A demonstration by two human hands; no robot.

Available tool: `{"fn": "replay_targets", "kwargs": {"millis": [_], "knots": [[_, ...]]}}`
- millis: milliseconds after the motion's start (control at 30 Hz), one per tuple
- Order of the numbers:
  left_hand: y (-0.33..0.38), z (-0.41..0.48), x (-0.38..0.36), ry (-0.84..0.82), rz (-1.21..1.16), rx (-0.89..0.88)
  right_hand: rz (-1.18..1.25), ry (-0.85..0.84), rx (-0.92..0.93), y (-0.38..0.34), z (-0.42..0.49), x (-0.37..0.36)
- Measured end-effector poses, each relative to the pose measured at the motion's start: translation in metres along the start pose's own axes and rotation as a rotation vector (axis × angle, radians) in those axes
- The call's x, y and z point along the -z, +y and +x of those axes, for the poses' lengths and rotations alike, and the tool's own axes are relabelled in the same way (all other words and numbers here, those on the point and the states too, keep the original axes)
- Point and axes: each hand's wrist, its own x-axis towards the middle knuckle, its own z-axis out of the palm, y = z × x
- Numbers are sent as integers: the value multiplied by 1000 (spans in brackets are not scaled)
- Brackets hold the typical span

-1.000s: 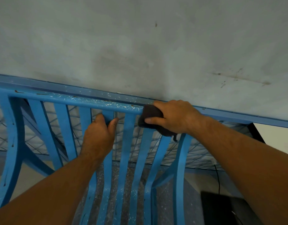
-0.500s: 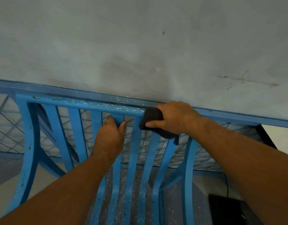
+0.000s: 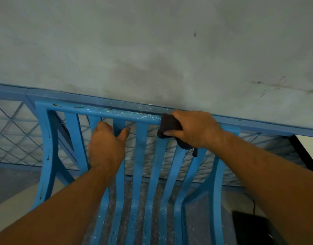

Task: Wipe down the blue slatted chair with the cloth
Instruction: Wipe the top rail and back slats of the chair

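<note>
Head view, right hand [image 3: 196, 129] clutching cloth [image 3: 169, 124] on chair [image 3: 46, 147], left hand [image 3: 106, 147] gripping slat [image 3: 119, 123]

The blue slatted chair [image 3: 48, 147] stood upright, its back spanning the lower view from 9 to 3 o'clock. Its top rail [image 3: 116, 112] was speckled with pale flecks and a few brown marks, and its curved slats [image 3: 140, 152] ran down toward 6 o'clock. The cloth [image 3: 169, 124], dark and bunched, lay draped over the rail's 3 o'clock end, a corner hanging toward 6 o'clock.
</note>
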Motion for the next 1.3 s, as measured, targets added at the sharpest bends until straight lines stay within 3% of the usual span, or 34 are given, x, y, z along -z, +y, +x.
{"fn": "replay_targets", "kwargs": {"millis": [67,133,233,333,433,633,700,767,867,933,1000,1067,1200,1300], "knots": [[-2,3,-2,-29,-15,-36,-1,-186,-65,-9,16,13],[-4,5,-4,-75,11,-91,-4,-209,-82,-16,24,15],[-5,5,-6,-109,79,-138,-98,2,-14,-17,12,2],[-9,7,-4,-142,105,-170,18,201,96,-14,-1,-13],[-12,9,-3,-168,91,-181,49,231,177,-14,-6,-17],[-9,11,-1,-194,104,-176,135,-263,-62,-34,37,16],[-10,12,-1,-195,110,-178,203,-328,-89,-42,50,22],[-12,13,-2,-208,106,-188,145,-274,-81,-46,47,21],[-14,14,-2,-213,107,-197,-66,28,-20,-49,28,0],[-14,14,-2,-216,113,-206,-25,239,89,-45,17,-17],[-14,14,-1,-220,114,-202,33,305,186,-38,14,-21],[-14,14,-1,-216,114,-199,91,183,160,-37,16,-11],[-15,14,-2,-245,78,-177,95,-229,-30,-56,49,14],[-16,16,-1,-262,86,-179,107,-201,-51,-74,61,17]]}}
